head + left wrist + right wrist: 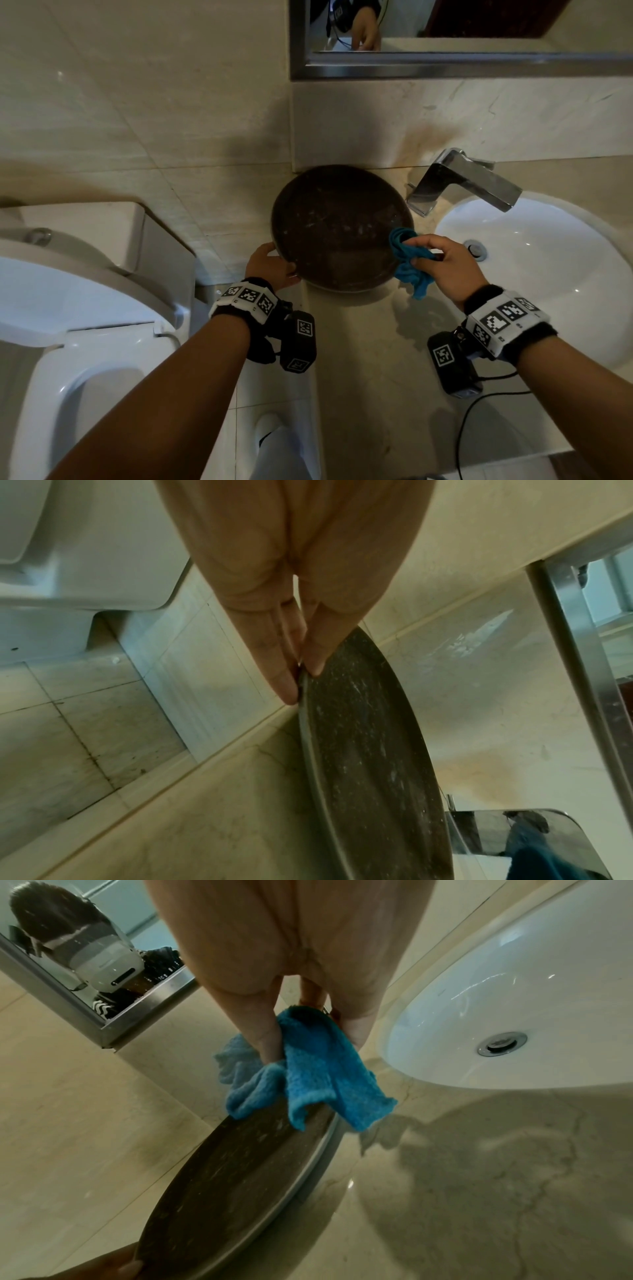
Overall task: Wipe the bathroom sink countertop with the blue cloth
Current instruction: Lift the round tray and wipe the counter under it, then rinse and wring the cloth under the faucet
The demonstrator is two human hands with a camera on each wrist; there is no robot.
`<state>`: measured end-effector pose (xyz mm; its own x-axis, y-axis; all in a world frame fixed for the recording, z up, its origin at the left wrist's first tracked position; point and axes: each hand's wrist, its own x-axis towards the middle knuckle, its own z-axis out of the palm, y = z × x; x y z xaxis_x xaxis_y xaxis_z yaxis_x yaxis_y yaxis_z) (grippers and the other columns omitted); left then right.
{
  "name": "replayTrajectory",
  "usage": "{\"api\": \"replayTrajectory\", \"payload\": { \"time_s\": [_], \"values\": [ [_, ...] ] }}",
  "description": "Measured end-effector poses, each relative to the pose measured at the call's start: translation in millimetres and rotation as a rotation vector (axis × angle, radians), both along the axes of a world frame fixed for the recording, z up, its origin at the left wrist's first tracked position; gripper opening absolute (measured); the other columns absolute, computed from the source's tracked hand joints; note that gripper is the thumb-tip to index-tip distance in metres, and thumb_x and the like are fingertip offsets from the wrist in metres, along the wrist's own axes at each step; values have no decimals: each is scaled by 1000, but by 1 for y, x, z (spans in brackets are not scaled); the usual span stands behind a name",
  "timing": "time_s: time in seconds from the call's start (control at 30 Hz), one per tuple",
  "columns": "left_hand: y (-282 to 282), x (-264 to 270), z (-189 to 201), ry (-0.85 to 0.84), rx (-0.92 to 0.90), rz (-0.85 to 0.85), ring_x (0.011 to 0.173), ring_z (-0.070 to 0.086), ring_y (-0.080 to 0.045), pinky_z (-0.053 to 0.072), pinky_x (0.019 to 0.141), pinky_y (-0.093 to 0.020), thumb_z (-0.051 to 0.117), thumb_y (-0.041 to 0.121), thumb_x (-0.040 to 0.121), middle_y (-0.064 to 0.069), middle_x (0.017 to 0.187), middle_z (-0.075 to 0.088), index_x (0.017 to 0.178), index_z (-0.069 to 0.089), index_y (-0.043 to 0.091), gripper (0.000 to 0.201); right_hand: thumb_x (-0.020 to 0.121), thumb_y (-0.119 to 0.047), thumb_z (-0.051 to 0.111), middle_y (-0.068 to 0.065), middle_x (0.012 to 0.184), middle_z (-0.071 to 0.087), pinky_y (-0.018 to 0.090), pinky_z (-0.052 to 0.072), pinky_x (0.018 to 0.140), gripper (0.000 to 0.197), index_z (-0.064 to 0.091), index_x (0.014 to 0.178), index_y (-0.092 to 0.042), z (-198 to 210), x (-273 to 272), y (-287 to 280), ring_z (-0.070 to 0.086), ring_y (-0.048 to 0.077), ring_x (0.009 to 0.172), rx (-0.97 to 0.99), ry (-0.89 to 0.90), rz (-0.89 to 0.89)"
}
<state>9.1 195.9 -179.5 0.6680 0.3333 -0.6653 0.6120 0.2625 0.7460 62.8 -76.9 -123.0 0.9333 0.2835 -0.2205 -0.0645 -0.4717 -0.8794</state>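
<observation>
The blue cloth (409, 263) is bunched in my right hand (419, 253), pinched between thumb and fingers. It drapes over the right rim of a dark round tray (337, 226). My left hand (274, 262) grips the tray's left rim. In the left wrist view the left hand (301, 674) pinches the rim of the tray (363, 750), thumb on top. In the right wrist view the right hand (308, 1042) holds the cloth (308, 1069) above the tilted tray (232, 1177). The beige marble countertop (373, 363) lies below. Whether the tray touches it I cannot tell.
A white sink basin (548, 274) with a drain (476, 248) lies right of the tray, and a chrome faucet (469, 181) stands behind it. A toilet (68, 308) sits left of the counter's edge. A framed mirror (445, 65) hangs on the back wall.
</observation>
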Motion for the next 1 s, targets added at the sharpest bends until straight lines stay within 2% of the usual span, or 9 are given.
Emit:
{"api": "replayTrajectory", "payload": {
  "time_s": [0.13, 0.3, 0.47, 0.53, 0.63, 0.73, 0.83, 0.93, 1.0],
  "values": [
    [-7, -1, -5, -14, 32, 5, 92, 63, -31, 58, 70, -35, 52, -14, 85, -25, 124, 56, 135, 40, 2, 54, 82, 6, 58, 8, 115, 61, 42, 52, 90, 42, 63, 88, -35, 1, -1, 1, 61, 27, 102, -18, -5, 9],
    [-3, -2, -4, 58, 62, -74, 105, 63, -34, 52, 90, -46, 65, -3, 81, -21, 116, 62, 134, 38, 7, 60, 83, 5, 58, 11, 118, 60, 42, 52, 90, 42, 63, 88, -37, 0, -1, -1, 61, 28, 103, -31, -5, -2],
    [-8, -4, -6, 66, 123, -63, 100, 63, -28, 53, 78, -35, 71, 4, 78, -15, 109, 65, 127, 45, 11, 56, 83, 3, 59, 10, 120, 59, 44, 51, 92, 40, 63, 90, -37, -1, -5, -1, 61, 27, 103, -59, -3, 7],
    [-10, -6, -6, 64, 174, -77, 96, 63, -26, 54, 83, -38, 72, 7, 78, -14, 107, 66, 127, 44, 12, 56, 83, 2, 60, 10, 118, 59, 45, 51, 92, 38, 64, 92, -34, -2, -7, -1, 61, 27, 101, -58, 4, -2],
    [-10, -9, -4, 61, 242, -100, 109, 59, -28, 48, 97, -45, 75, 12, 76, -13, 120, 61, 134, 37, 18, 69, 84, -3, 61, 9, 113, 59, 44, 52, 90, 30, 62, 102, -27, -3, -10, -1, 63, 28, 95, -70, 5, -16],
    [-12, -14, 4, 14, 398, -121, 122, 47, -31, 42, 102, -39, 75, 16, 77, -14, 136, 44, 141, 30, 21, 78, 85, -6, 60, 7, 103, 58, 43, 54, 85, 25, 60, 102, -25, -5, -14, -1, 63, 32, 91, -90, -14, -26],
    [-18, -19, 25, -132, 594, -102, 121, 46, -29, 40, 103, -38, 69, 17, 82, -13, 133, 40, 135, 41, 20, 60, 85, -8, 61, 5, 94, 58, 47, 52, 86, 22, 60, 97, -27, -2, -18, -1, 62, 32, 90, -121, -39, -26],
    [-33, -24, 55, -252, 562, -250, 111, 54, -22, 41, 92, -26, 62, 15, 87, -8, 121, 55, 122, 53, 17, 36, 85, -12, 61, 11, 94, 59, 48, 52, 82, 20, 57, 94, -29, 12, -24, 3, 61, 34, 87, -188, -76, 9],
    [-45, -28, 78, -282, 479, -407, 107, 56, -19, 41, 91, -25, 60, 16, 89, -4, 114, 59, 117, 56, 16, 29, 85, -12, 61, 10, 93, 60, 43, 52, 79, 21, 55, 90, -31, 29, -28, 8, 60, 34, 87, -206, -85, 28]
  ]
}}
